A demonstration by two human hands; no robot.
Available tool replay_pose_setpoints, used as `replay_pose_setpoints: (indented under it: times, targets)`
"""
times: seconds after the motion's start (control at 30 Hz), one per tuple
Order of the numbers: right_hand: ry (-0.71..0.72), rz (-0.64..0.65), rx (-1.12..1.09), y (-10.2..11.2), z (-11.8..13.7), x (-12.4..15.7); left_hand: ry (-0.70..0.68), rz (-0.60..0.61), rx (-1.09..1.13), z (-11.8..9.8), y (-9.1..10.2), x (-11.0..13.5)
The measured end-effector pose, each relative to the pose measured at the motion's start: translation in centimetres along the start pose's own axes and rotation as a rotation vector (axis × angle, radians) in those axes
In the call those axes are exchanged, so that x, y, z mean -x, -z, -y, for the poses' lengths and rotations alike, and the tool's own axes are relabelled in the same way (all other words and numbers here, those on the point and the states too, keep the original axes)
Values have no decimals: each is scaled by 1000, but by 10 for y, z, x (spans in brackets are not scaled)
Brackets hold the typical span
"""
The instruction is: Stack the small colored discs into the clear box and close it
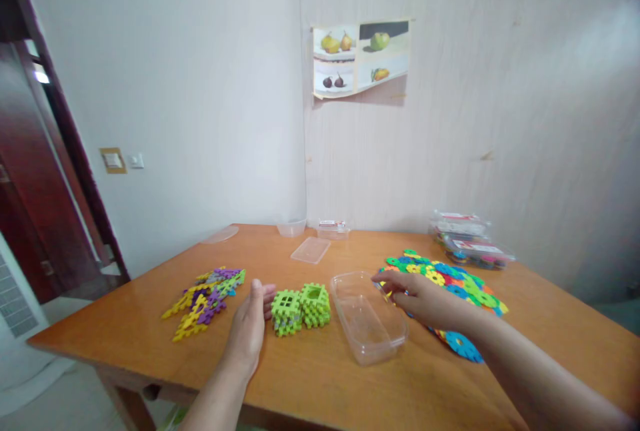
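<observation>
My left hand (pixel 253 321) is open on edge, thumb up and fingers stretched, just left of two stacks of light green interlocking plastic pieces. Square window cutouts show on the left stack (pixel 287 314), while the right stack (pixel 315 306) has a rounder opening. To their right stands a clear plastic container (pixel 363 321), with nothing visible inside. My right hand (pixel 413 294) has its bent fingers on the container's right rim; the thumb is mostly hidden. Beneath and beyond that hand spreads a pile of colourful notched discs (pixel 453 281).
Yellow, purple and green puzzle-like pieces (pixel 207 301) lie at the left. Toward the back are a flat clear lid (pixel 311 250), another lid (pixel 221 235), a clear bowl (pixel 291 227) and a small box (pixel 333 230). Filled clear boxes (pixel 475 248) are stacked at back right.
</observation>
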State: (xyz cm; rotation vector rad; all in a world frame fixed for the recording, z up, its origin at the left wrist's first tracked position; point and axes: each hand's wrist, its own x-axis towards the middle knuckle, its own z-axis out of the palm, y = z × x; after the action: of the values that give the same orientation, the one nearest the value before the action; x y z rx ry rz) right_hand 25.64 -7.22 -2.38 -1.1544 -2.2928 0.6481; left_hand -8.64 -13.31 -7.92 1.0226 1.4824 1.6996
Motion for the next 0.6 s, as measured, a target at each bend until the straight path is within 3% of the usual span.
replay_pose_setpoints:
  times: [0.23, 0.4, 0.6]
  targets:
    - [-140, -257, -148, -21, -12, 3, 2, -39, 47, 0, 0, -2]
    - [-113, -289, -158, -39, -11, 11, 1, -46, 72, 1, 1, -5]
    - [-105, -386, -90, -41, -3, 12, -20, -63, 65, -1, -2, -2]
